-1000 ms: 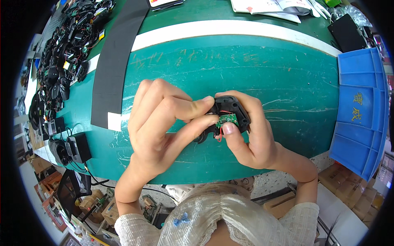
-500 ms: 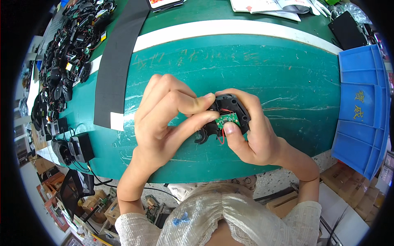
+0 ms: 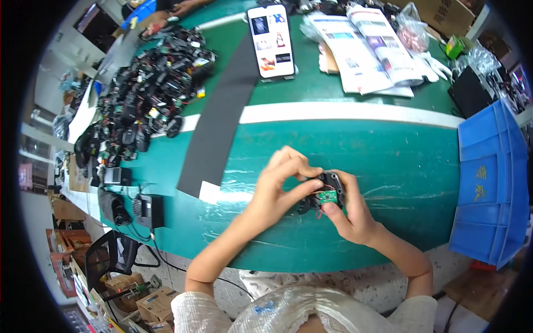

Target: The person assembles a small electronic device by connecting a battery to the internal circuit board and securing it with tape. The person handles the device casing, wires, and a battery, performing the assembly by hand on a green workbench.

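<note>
Between my two hands, above the green table, is a black plastic housing [image 3: 335, 180] with a small green circuit board [image 3: 328, 196] in it. Thin red wires run beside the board. My right hand [image 3: 355, 213] is closed round the housing's right side, its thumb at the board's lower edge. On the left side, my left hand [image 3: 283, 186] pinches at the housing's edge with thumb and forefinger. What exactly lies between those left fingertips is hidden and slightly blurred. A darker part of the housing juts out below the left fingers.
A blue plastic crate [image 3: 488, 186] stands at the right edge. Black electronic parts [image 3: 150, 83] are heaped at the far left. A dark strip [image 3: 214, 139], a lit phone [image 3: 272, 44], printed papers [image 3: 361, 53] and a small black speaker-like box [image 3: 149, 211] lie on the table [image 3: 400, 161].
The view has tilted up, so the phone, papers and heap show more fully. Both hands appear lower and farther right in the picture, still on the black housing.
</note>
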Demonstrator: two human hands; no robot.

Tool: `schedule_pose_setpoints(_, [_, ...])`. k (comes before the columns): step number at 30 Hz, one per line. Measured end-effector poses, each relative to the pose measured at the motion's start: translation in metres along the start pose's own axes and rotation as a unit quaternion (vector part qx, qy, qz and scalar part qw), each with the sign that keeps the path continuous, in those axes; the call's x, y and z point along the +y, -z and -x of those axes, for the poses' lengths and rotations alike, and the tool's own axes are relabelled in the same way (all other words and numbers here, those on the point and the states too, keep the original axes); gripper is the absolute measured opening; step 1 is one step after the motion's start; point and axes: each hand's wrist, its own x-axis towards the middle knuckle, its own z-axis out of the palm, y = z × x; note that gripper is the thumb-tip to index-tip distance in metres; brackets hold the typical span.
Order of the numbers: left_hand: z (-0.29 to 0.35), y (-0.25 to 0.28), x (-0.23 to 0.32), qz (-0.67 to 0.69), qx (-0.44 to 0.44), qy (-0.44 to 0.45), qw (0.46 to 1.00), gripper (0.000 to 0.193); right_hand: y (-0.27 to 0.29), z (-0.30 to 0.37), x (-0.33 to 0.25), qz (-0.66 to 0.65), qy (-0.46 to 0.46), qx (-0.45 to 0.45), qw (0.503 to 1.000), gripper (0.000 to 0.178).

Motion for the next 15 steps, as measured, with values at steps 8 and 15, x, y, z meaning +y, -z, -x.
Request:
schedule_pose_setpoints(8, [0.008,-0.016,0.007,0.02,-0.014,0.003,1.0,0.013,0.001,0.0,-0.007,-0.057,-0.106,0.038,0.992,0.019])
schedule_pose_setpoints(15, [0.008,-0.015,0.015,0.023,-0.057,0.022,0.998,0.016,0.004,-0.002,-0.001,-0.109,-0.127,0.083,0.982,0.017])
